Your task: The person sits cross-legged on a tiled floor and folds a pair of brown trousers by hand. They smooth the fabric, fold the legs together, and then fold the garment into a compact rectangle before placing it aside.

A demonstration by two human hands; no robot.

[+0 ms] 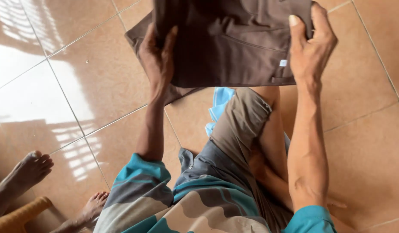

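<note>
I sit on a tiled floor and hold a dark brown folded garment (234, 43) in front of me with both hands. My left hand (158, 58) grips its left edge, thumb on top of the cloth. My right hand (311, 43) grips its right edge near a small white tag. The garment's lower left corner hangs toward the floor. A light blue cloth (219, 105) lies under it, by my bent knee in khaki shorts (240, 125).
Glossy orange-brown floor tiles (78, 86) reflect bright window light at the left. Another person's bare feet (33, 170) rest at the lower left, next to a yellow wooden piece (18, 215).
</note>
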